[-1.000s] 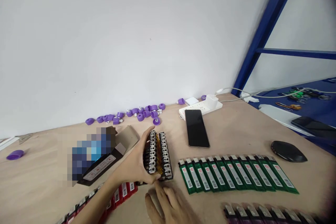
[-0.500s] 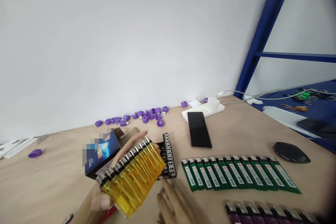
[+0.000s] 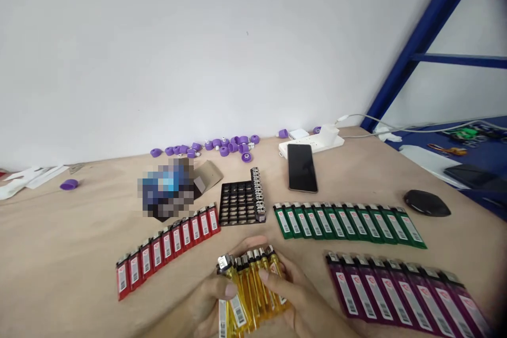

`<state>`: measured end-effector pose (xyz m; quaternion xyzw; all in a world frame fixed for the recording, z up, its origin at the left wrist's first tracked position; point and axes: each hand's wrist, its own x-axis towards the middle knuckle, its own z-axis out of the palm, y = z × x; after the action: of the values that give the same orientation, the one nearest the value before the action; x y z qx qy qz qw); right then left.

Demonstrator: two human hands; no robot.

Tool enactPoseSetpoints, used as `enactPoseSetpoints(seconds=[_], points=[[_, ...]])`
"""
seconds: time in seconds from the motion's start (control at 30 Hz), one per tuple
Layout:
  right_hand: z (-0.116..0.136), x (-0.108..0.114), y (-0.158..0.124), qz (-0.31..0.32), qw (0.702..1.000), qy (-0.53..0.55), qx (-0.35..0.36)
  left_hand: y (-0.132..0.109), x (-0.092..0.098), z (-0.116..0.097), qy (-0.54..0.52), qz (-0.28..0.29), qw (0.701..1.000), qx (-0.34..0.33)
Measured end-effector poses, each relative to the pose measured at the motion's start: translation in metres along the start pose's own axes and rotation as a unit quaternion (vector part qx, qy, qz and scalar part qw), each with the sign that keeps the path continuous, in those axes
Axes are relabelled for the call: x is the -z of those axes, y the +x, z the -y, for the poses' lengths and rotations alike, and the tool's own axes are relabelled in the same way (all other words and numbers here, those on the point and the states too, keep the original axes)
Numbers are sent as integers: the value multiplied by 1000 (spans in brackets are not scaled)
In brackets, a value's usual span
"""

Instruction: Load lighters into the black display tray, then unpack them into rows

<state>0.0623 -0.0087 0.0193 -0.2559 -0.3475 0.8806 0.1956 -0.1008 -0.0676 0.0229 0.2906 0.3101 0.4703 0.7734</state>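
Both hands hold a bunch of several yellow lighters (image 3: 249, 288) low on the table near me. My left hand (image 3: 206, 301) wraps the bunch from the left, thumb on top. From the right, my right hand (image 3: 301, 301) closes its fingers over the lighters. Just beyond the hands stands a black plastic tray (image 3: 236, 203), mostly bare, with one row of lighters (image 3: 258, 193) left along its right side.
On the tan table lie rows of red lighters (image 3: 168, 245), green lighters (image 3: 348, 222) and purple lighters (image 3: 407, 296). A blurred blue box (image 3: 166, 190), a black phone (image 3: 302, 167), a white power strip (image 3: 312, 143), purple caps (image 3: 209, 147) and a black oval object (image 3: 426, 203) sit farther back.
My left hand lifted the yellow lighters out of the black tray and brought them down toward me. My right hand has now joined in gripping them. The view tilted down, showing the red row.
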Motion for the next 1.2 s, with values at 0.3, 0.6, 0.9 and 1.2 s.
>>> enactPoseSetpoints(seconds=[0.3,0.6,0.9,1.2], points=[[12,-9,-10,-124,911,-390,58,-2,7,-5,-5,-54,998,42],[4,15,-11,-208,796,-557,115,-8,17,-7,29,-70,995,58],[27,23,-11,-190,746,-626,122,-10,12,-7,10,-79,997,23],[15,40,-9,-151,616,-748,197,-11,10,-9,-32,-68,997,9]])
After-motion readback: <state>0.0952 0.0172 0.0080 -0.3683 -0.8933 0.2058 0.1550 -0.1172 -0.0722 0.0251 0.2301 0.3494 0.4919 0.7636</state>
